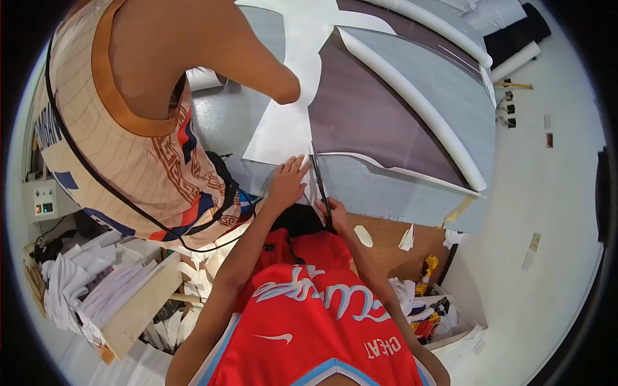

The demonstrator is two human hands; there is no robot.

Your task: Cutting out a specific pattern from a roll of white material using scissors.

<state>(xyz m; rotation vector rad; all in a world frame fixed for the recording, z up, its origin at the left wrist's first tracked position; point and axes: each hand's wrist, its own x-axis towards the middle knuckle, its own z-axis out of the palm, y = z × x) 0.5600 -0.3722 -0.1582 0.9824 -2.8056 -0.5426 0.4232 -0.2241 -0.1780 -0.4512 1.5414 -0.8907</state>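
Right hand (336, 211) curled round the handles of the long dark scissors (318, 179), blades pointing away at the sheet's edge; blade gap too fine to tell. Left hand (288, 184) fairly flat, fingers extended, grips nothing visible, rests on the white sheet (273, 140) at the grey table's (412, 192) near edge. Fingertips sit close to the blades: likely safer pulled back a bit, pressing flat. Co-worker's elbow (288, 90) overhangs the sheet; probably worth cutting clear of it.
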